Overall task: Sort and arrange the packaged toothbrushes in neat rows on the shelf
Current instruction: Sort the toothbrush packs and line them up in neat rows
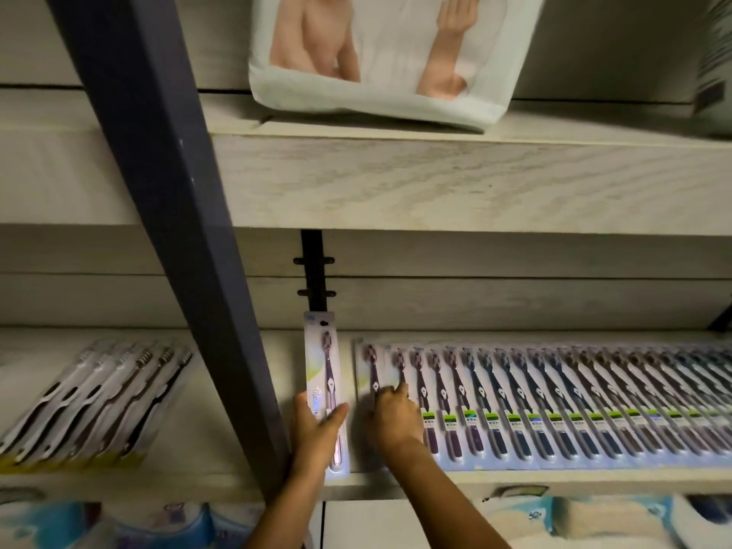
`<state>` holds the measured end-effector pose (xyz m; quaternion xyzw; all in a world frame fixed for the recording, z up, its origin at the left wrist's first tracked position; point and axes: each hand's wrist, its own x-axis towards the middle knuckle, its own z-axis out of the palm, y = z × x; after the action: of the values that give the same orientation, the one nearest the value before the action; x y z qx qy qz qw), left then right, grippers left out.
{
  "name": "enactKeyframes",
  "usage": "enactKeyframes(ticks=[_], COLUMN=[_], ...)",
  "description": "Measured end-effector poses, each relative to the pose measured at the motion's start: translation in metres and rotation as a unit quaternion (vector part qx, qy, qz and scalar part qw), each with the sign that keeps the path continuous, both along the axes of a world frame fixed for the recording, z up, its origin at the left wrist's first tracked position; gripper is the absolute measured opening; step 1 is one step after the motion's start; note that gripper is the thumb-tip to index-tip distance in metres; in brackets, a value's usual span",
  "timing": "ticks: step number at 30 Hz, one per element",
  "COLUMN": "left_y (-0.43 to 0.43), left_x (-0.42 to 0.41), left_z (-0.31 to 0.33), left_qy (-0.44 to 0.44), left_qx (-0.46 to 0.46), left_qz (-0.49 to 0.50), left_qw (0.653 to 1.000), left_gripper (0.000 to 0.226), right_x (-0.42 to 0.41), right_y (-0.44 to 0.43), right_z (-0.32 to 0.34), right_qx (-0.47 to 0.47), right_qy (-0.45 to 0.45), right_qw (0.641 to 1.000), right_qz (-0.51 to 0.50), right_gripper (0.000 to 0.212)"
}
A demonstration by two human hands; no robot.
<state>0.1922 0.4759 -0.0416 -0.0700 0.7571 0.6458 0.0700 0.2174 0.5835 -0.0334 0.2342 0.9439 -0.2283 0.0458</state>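
**Holding one pack at the row's left end**

Head view: the left hand [317,429] grips a single toothbrush pack [325,374] by its lower half. The pack lies lengthwise in the narrow gap between the dark post [178,231] and the row of packs [554,402], just beside the post. The right hand [392,418] lies on the row's leftmost packs with its fingers bent; I cannot tell whether it grasps one. The row runs rightward, overlapping, along the pale wooden shelf [435,479]. A second stack [91,402] lies left of the post, and an upper board [435,180] overhangs.
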Motion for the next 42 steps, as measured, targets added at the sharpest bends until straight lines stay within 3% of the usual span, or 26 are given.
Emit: enactKeyframes(ticks=[5, 13, 18, 20, 22, 24, 28, 30, 34, 42], left_y=[-0.001, 0.001, 0.001, 0.002, 0.003, 0.004, 0.003, 0.002, 0.000, -0.001], left_x=[0.000, -0.003, 0.001, 0.002, 0.002, 0.003, 0.004, 0.003, 0.000, -0.001], left_z=[-0.003, -0.002, 0.006, 0.011, 0.013, 0.013, 0.012, 0.012, 0.008, 0.005], left_qy=[0.000, -0.008, -0.007, -0.006, -0.005, -0.010, -0.027, -0.024, 0.021, 0.023], left_qx=[0.001, 0.006, 0.058, 0.080, 0.098, 0.112, 0.123, 0.103, 0.027, 0.023], left_qz=[-0.016, -0.014, -0.024, -0.033, -0.037, -0.051, -0.078, -0.060, -0.015, -0.001], left_qw=[1.000, 1.000, 0.998, 0.996, 0.995, 0.992, 0.989, 0.993, 0.999, 0.999], left_gripper=[0.040, 0.039, 0.036, 0.031, 0.029, 0.027, 0.021, 0.019, 0.028, 0.026], right_x=[0.005, 0.002, 0.011, 0.022, 0.033, 0.037, 0.028, 0.024, 0.011, -0.004], right_y=[-0.005, 0.004, 0.012, 0.012, 0.010, 0.006, 0.001, 0.003, 0.010, -0.009], right_z=[-0.004, -0.011, -0.001, 0.009, 0.019, 0.023, 0.010, 0.006, -0.002, -0.006], right_qx=[0.110, 0.072, 0.066, 0.004, -0.159, -0.325, -0.394, -0.386, -0.283, -0.142], right_qy=[-0.047, -0.017, 0.029, 0.094, 0.118, 0.093, 0.112, 0.105, 0.051, -0.001], right_qw=[0.993, 0.997, 0.996, 0.993, 0.978, 0.938, 0.909, 0.914, 0.957, 0.990], right_qz=[0.024, -0.010, 0.051, 0.066, 0.070, 0.072, 0.072, 0.063, 0.037, 0.020], right_gripper=[0.055, 0.046, 0.040, 0.043, 0.048, 0.052, 0.049, 0.044, 0.040, 0.036])
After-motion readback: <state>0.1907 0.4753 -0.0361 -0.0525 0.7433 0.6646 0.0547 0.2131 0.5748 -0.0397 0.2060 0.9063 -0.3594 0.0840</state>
